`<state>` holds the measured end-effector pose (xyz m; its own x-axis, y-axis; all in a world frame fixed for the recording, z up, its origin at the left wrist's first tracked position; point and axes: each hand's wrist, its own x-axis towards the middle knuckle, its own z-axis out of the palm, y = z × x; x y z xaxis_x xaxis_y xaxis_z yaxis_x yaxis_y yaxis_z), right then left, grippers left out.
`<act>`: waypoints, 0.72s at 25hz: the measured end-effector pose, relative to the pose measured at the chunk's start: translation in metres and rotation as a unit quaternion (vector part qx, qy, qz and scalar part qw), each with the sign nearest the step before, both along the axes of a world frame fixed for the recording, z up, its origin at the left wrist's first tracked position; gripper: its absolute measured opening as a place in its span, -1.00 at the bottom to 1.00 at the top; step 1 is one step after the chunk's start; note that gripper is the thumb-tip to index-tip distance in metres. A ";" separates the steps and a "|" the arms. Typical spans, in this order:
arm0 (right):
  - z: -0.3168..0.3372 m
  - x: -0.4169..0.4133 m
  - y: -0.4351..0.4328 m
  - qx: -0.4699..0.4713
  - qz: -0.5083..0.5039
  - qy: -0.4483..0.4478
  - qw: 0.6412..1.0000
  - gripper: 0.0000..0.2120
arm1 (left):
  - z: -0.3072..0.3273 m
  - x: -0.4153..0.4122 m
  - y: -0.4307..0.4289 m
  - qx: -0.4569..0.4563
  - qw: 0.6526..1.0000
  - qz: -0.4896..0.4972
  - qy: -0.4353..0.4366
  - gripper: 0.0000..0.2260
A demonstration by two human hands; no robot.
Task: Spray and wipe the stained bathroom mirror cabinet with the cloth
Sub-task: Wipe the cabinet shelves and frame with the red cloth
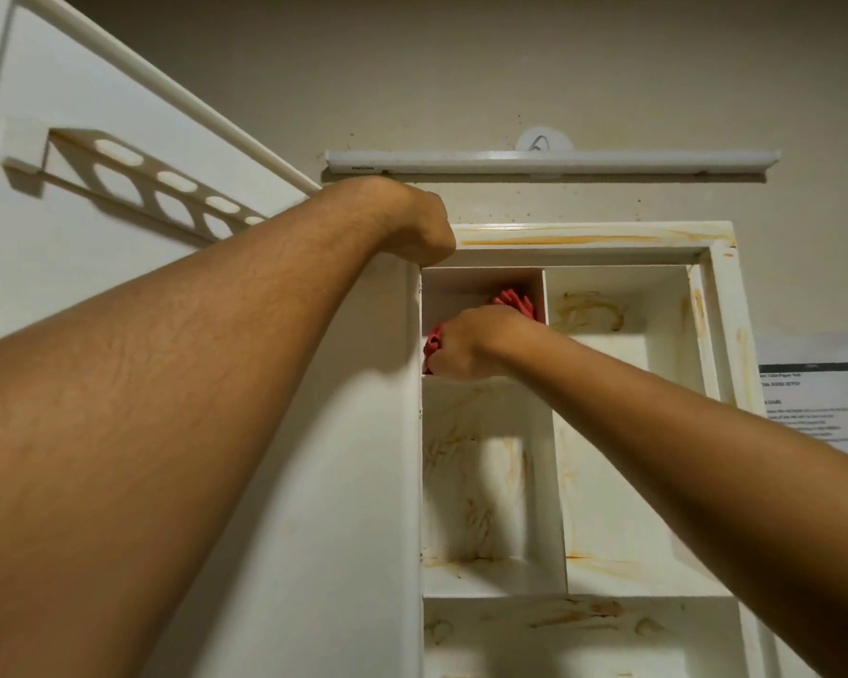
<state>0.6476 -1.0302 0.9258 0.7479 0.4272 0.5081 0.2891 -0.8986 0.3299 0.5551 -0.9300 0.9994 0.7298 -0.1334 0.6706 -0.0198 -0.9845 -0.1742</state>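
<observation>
Head view: an open white cabinet [720,305] was seen from below, its shelves and frame streaked with orange-brown stains. The right hand [471,342] was reached into the upper-left compartment, fingers curled round a bunched red cloth [515,300]. The cloth was pressed against the back and right wall of that compartment, with red folds showing above and to the left of the knuckles. The left hand [419,227] was raised to the cabinet's top-left corner, wrist bent over the edge. Its fingers were hidden behind that edge, so it cannot be told whether anything was gripped. A white panel [343,482] was seen just left of the compartments, largely covered by the left forearm. A slotted holder [133,183] was mounted on the white surface at far left. A long light bar [549,161] was fixed on the wall above the cabinet. A printed sheet [813,398] was stuck to the wall at right, its text too blurred to read.
</observation>
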 end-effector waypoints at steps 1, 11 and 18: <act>0.001 0.000 -0.003 0.035 0.062 0.034 0.997 -0.75 | 0.000 0.000 -0.001 -0.006 1.000 -0.005 0.001 -0.50; 0.004 0.000 -0.017 -0.039 -0.045 0.034 0.998 -0.78 | -0.005 -0.002 -0.004 -0.034 0.999 -0.016 0.002 -0.50; -0.003 0.008 -0.016 0.102 0.128 0.111 0.980 -0.84 | -0.004 -0.004 -0.005 -0.040 0.999 -0.015 0.003 -0.52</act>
